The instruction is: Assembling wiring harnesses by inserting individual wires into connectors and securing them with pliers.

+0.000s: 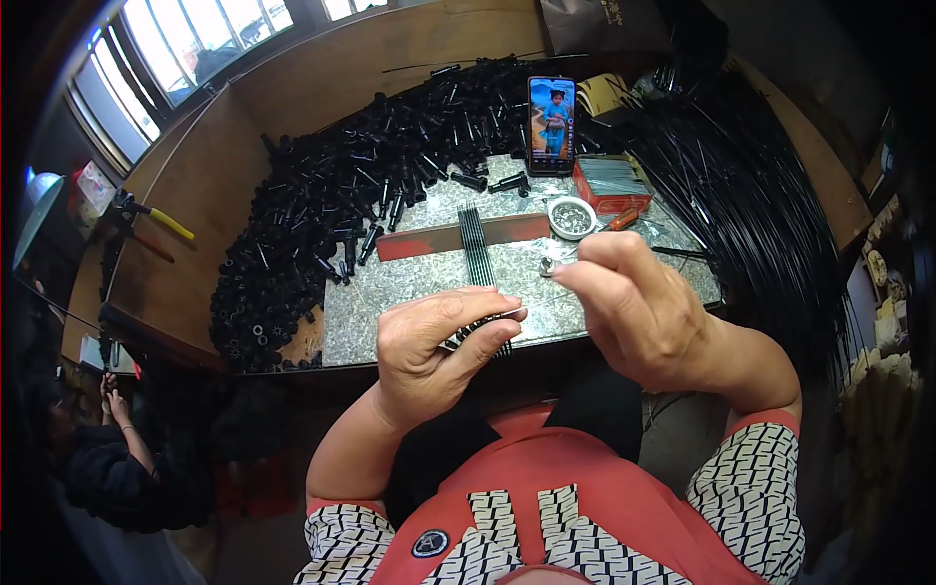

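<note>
My left hand (429, 341) is closed round the near ends of a row of thin black rods (475, 244). The rods run side by side away from me, across a flat reddish-brown bar (419, 241) on the speckled worktop (370, 312). A pale edge of something small shows between the left thumb and forefinger; its kind is unclear. Right of the rods, my right hand (648, 312) is raised with thumb and forefinger pinched at a small shiny metal piece (546, 265). Beyond it stands a round white dish (570, 235) of small metal bits.
Black tubular parts (390, 146) are heaped left and behind. Long black rods (751, 175) fill the right side. A phone (552, 127) stands by a red box (612, 204) of grey strips and an orange handle (624, 219). Yellow-handled pliers (173, 223) hang left, near another person (117, 458).
</note>
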`<state>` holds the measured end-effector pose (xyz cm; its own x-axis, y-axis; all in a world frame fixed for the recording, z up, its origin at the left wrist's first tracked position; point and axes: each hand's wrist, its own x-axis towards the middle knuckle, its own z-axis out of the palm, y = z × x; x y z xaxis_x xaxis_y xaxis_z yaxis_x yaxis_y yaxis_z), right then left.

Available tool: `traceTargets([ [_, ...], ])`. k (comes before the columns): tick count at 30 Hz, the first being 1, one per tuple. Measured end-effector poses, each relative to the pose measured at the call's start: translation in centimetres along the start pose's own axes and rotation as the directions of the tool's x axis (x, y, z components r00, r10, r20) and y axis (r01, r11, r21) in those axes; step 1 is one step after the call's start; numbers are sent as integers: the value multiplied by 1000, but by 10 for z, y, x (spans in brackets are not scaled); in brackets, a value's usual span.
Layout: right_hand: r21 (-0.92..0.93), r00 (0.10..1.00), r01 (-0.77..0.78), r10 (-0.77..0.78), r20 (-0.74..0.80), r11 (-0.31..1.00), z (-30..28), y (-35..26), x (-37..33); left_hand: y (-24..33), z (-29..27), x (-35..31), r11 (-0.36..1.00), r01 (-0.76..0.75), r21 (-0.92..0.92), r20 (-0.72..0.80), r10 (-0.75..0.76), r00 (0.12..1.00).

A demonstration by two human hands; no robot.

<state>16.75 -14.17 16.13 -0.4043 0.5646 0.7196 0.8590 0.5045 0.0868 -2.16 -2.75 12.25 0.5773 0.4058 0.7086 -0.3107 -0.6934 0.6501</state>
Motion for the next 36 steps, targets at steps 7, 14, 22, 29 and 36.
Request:
traceTargets([
  [7,18,1000,25,-25,17,1000,-9,6,3,-6,-5,4,999,-39,12,106,38,994],
  [14,-12,996,68,-67,60,998,-18,4,9,-13,-4,6,994,-105,22,108,102,989],
  [22,156,991,63,-80,107,986,-14,4,13,-18,0,9,969,-236,77,152,222,963],
  [29,533,987,-157,109,121,832,2,-3,25,-23,7,8,983,-181,38,222,168,960],
  [36,524,995,-71,22,98,849,22,3,27,-69,13,-44,927,-137,349,471,-46,881],
])
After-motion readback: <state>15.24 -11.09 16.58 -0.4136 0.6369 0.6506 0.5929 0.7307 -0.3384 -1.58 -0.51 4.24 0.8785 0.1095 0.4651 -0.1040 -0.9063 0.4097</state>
